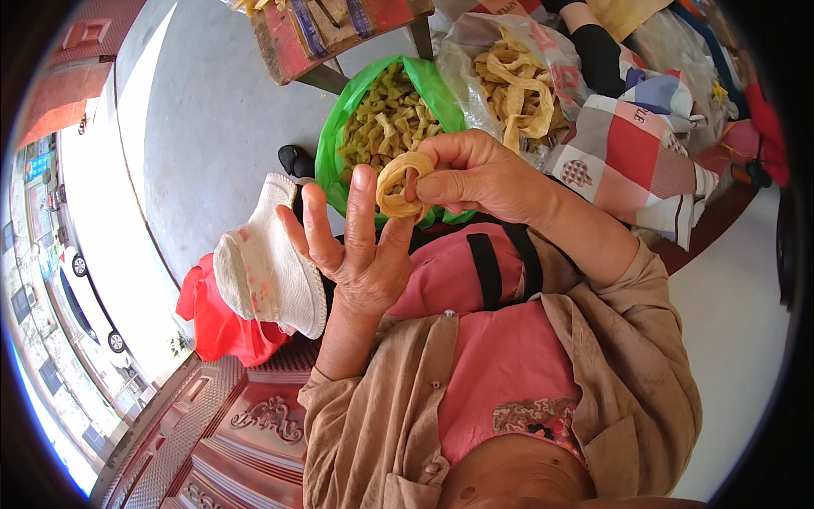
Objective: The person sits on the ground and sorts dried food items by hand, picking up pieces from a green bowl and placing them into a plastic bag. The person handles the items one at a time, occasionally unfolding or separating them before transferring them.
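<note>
A ring of pale yellow, pliable strip (pixel 389 186), resembling bean-curd skin, is held up in front of me. My right hand (pixel 489 178) pinches its right side between thumb and fingers. At its lower edge, the index finger of my left hand (pixel 365 267) meets the ring; that hand's other fingers are spread apart and its thumb is hidden. Just beyond both hands stands a green plastic bag (pixel 332 133) filled with short knotted pieces (pixel 385 124). Long loose strips (pixel 524 95) lie in a clear plastic bag (pixel 455 60) to its right.
A worn red wooden stool (pixel 280 48) stands at the top. To my left are a white fabric hat (pixel 273 267) and a red plastic bag (pixel 222 318). Checked cloth (pixel 626 153) lies at right. Part of another person's arm (pixel 594 48) shows at the top right.
</note>
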`<action>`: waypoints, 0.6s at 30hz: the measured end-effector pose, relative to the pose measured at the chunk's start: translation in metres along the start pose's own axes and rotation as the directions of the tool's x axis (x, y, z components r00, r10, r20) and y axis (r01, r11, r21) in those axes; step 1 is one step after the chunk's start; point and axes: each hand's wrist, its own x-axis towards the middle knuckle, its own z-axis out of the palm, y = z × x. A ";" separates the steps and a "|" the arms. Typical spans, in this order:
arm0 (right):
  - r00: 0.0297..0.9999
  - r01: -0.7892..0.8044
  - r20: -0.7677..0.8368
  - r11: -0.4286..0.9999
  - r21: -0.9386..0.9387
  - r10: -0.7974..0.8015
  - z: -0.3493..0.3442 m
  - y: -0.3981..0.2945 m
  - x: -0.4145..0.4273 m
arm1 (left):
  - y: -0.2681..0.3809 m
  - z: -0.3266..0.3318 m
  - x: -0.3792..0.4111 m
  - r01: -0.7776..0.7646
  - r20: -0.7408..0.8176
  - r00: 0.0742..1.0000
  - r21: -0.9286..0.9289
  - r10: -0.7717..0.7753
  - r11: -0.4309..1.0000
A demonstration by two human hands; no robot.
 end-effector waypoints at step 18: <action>0.982 0.181 -0.028 0.972 -0.152 -0.187 -0.018 0.026 0.006 | 0.004 0.004 0.001 0.036 0.162 0.987 -0.212 -0.001 0.977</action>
